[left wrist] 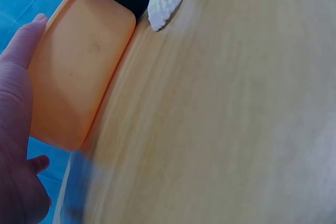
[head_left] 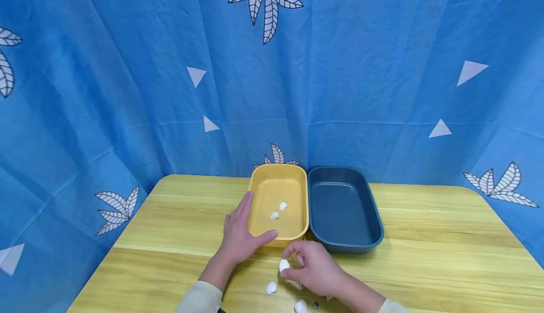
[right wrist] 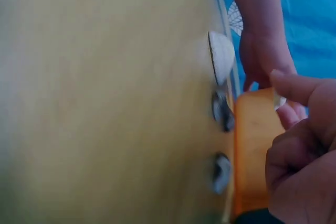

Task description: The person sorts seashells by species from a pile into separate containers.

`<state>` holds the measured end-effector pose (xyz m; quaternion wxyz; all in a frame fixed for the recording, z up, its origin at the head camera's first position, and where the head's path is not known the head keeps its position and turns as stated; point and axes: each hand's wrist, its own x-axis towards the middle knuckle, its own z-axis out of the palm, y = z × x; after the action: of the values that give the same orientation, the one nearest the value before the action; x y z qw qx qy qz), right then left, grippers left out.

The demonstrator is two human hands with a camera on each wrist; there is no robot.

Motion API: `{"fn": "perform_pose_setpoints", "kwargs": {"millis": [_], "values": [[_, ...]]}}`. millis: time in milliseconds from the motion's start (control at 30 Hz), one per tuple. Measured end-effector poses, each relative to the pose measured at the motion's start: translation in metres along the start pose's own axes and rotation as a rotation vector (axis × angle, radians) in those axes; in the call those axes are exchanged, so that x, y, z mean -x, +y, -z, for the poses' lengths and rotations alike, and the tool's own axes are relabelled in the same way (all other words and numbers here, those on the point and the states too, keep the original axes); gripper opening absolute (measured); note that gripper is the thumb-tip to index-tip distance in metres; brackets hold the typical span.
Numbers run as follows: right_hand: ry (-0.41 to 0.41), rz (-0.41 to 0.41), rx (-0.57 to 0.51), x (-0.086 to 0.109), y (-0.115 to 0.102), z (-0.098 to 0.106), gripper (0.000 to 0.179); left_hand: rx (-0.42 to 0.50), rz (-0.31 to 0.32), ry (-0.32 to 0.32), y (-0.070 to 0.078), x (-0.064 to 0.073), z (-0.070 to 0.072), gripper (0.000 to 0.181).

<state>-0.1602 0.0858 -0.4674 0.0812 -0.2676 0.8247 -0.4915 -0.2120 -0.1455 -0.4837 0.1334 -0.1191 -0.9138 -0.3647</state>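
Note:
Between thumb and index finger, my right hand (head_left: 314,266) pinches a white seashell (head_left: 284,265) just in front of the yellow plastic bin (head_left: 272,192). My left hand (head_left: 239,238) rests against that bin's left side, its fingers extended along the wall and its thumb at the near rim. Inside the yellow bin lie two small white shells (head_left: 278,211). On the table nearer to me are a white shell (head_left: 271,288) and another white shell (head_left: 300,306), with a small dark shell (head_left: 316,305) beside the latter. The right wrist view shows the pinched shell mostly hidden by my fingers.
A dark blue bin (head_left: 340,204) stands right against the yellow one. Both sit toward the back of the wooden table (head_left: 429,237), before a blue patterned curtain (head_left: 361,67). A ridged white shell (left wrist: 164,4) shows in the left wrist view; dark shells (right wrist: 222,172) appear in the right wrist view.

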Motion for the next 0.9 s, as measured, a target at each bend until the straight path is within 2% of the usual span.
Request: {"fn": "perform_pose_setpoints", "kwargs": {"millis": [200, 400, 633, 900], "values": [[0.01, 0.01, -0.03, 0.002, -0.015, 0.008, 0.026, -0.006, 0.01, -0.01, -0.001, 0.0, 0.0, 0.119], [0.034, 0.004, -0.017, 0.001, -0.032, 0.021, 0.025, 0.006, 0.012, -0.014, 0.001, 0.0, 0.001, 0.119], [0.093, 0.016, 0.023, -0.006, -0.044, 0.035, 0.023, 0.006, 0.02, -0.015, 0.001, -0.001, 0.001, 0.119], [0.131, 0.002, 0.044, -0.023, -0.047, 0.048, 0.022, 0.012, 0.023, -0.011, 0.002, 0.0, 0.0, 0.117]]}}
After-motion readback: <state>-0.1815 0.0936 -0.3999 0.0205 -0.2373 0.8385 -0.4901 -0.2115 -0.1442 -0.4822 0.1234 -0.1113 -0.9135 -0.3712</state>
